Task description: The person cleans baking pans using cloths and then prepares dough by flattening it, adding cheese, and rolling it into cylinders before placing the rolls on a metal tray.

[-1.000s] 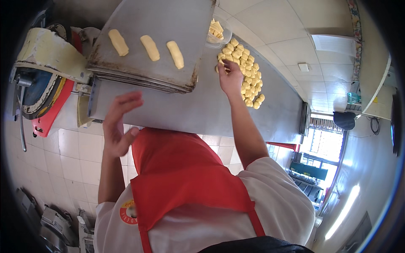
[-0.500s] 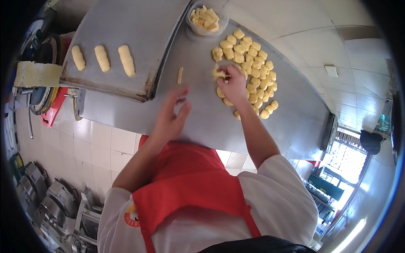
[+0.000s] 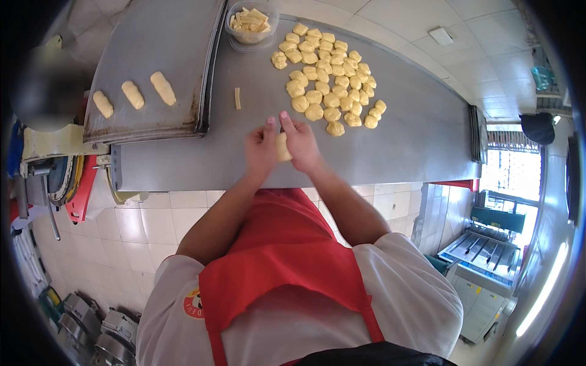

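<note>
Between my two hands, above the near part of the metal table, is a piece of pale yellow dough (image 3: 283,149). My left hand (image 3: 260,151) presses on it from the left, fingers upright and somewhat blurred. My right hand (image 3: 300,145) closes on its other side, thumb pointing away from me. Beyond my left hand a single pale stick (image 3: 237,98) lies on the tabletop. Many small dough balls (image 3: 331,100) sit close together past my right hand, and one lumpier piece of dough (image 3: 279,60) lies at their left edge.
A dark baking tray (image 3: 177,36) on the left carries three dough rolls (image 3: 132,95). A clear plastic tub (image 3: 274,23) of pale sticks stands at the table's far edge. The steel table (image 3: 403,137) extends right; tiled floor (image 3: 165,226) shows below its near edge.
My right hand has come back from the dough balls with a piece of dough. My left hand has moved right to meet it, and both now grip the dough. The view has shifted.
</note>
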{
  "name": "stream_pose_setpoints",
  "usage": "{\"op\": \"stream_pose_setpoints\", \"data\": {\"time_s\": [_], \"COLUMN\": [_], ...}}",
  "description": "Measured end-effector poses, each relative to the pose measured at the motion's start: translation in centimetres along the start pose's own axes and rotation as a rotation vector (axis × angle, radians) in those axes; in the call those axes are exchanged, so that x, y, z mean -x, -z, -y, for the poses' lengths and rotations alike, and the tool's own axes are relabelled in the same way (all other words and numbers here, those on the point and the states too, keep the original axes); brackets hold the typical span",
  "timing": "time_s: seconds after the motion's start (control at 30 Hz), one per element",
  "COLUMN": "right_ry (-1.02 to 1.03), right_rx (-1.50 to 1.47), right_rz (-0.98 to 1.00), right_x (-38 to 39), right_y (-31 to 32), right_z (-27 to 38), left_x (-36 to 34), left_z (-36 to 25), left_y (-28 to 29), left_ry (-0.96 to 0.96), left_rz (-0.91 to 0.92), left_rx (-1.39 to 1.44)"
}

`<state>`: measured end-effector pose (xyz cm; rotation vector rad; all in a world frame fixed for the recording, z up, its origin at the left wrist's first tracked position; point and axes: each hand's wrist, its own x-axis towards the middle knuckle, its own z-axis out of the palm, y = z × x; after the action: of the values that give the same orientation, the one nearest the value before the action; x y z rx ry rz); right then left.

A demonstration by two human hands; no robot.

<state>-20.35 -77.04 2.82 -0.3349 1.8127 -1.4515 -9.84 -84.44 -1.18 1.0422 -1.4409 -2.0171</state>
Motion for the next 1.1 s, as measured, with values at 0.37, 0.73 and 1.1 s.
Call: {"op": "stream_pose_setpoints", "data": {"time_s": [0.37, 0.73, 1.1], "right_ry": [0.349, 0.443, 0.236], "right_rx": [1.122, 1.508, 0.840], "right_rz": [-0.173, 0.006, -0.054], "right_x": [5.2, 7.7, 6.8], "right_y": [1.1, 0.6, 4.0], "right_z": [-1.1, -12.2, -8.3], "left_x": [4.1, 4.9, -5.6], "left_z": [5.3, 7.2, 1.9], "left_y": [10.6, 7.2, 4.7], "left_ry": [-0.305, -0.841, -0.372], "left_rz": [0.052, 0.335, -0.024], "left_rx": [-0.407, -1.358, -1.023]}}
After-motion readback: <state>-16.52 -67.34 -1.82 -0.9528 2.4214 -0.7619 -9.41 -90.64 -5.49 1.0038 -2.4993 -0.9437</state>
